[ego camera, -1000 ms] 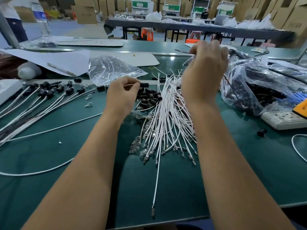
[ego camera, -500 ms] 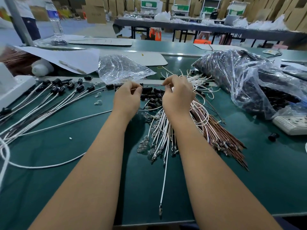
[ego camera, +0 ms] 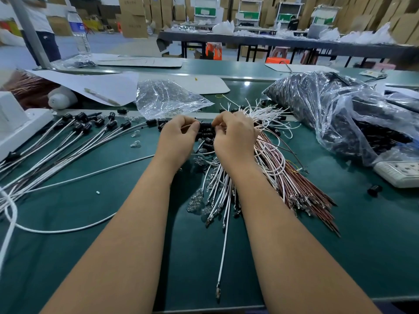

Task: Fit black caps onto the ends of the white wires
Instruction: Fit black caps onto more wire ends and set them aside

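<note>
Left hand [ego camera: 179, 139] and right hand [ego camera: 233, 137] pinch one black cap [ego camera: 205, 126] between curled fingertips. Loose white wires [ego camera: 217, 184] lie beneath; capped wires [ego camera: 68, 137] left, plastic bag [ego camera: 340, 114] right.

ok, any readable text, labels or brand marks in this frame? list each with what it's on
None can be read.
Water bottle: blue label, print too blurred.
Cardboard boxes: faint dark marks, unreadable.
Green-and-white signs on the far racks: too small and blurred.
Power strip: no legible marking.
</note>
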